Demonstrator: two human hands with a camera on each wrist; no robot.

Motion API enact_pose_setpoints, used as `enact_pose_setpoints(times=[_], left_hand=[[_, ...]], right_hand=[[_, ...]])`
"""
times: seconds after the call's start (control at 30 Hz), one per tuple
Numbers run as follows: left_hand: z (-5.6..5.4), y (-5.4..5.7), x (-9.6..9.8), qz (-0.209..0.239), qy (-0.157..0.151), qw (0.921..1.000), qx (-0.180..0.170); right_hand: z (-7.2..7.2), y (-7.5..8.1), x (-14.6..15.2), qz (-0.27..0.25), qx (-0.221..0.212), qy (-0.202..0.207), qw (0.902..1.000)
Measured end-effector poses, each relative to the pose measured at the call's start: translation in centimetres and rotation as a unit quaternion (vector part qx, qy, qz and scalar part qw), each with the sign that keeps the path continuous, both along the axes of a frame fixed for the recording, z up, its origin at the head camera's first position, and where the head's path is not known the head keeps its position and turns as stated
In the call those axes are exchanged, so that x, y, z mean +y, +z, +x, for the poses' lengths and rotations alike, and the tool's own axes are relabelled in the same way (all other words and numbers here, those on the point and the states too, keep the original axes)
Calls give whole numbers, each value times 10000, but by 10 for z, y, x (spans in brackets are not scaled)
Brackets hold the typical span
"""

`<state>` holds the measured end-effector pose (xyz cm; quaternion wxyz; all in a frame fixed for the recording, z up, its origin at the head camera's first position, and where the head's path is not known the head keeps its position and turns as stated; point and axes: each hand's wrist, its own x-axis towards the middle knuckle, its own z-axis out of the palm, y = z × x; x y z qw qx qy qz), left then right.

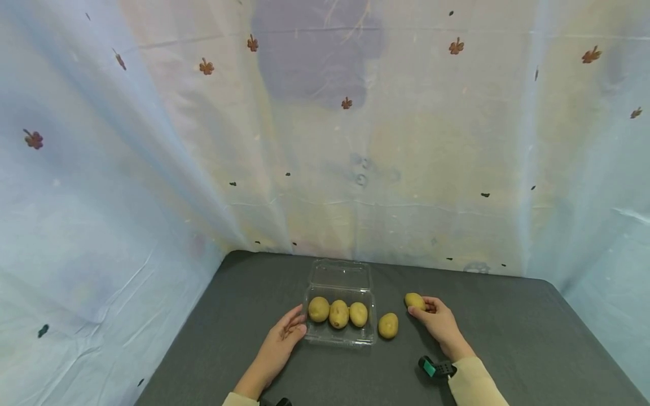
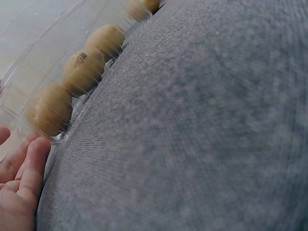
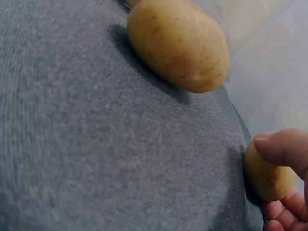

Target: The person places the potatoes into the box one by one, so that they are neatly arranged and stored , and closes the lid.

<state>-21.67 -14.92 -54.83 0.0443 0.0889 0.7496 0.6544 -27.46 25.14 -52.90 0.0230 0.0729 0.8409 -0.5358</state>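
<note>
One potato (image 3: 269,180) is pinched by the right hand (image 3: 291,153), basically. Another spud (image 3: 179,45) can be spotted off left of the grip, on grey fabric (image 3: 115,139).

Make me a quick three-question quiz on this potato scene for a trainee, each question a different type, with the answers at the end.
1. How many potatoes lie inside the box?

2. True or false: the right hand holds a potato.

3. Where does the loose potato sit?
A) Inside the box
B) Left of the box, by the left hand
C) Between the box and the right hand

Key:
1. Three
2. True
3. C
</note>
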Motion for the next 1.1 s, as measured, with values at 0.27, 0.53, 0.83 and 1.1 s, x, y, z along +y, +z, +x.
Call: enact_pose_setpoints(times=[0.27, 0.53, 0.83, 1.1], left_hand=[[1, -1, 2, 6, -24, 10000, -34], [-1, -1, 2, -31, -5, 10000, 54], [1, 1, 0, -109, 94, 9999, 60], [0, -1, 1, -150, 125, 9998, 34]], right_hand=[[3, 3, 2, 89, -188, -84, 9997], [4, 5, 6, 118, -49, 4, 9999], [12, 14, 7, 322, 203, -79, 9992], [18, 33, -12, 429, 597, -133, 9972]])
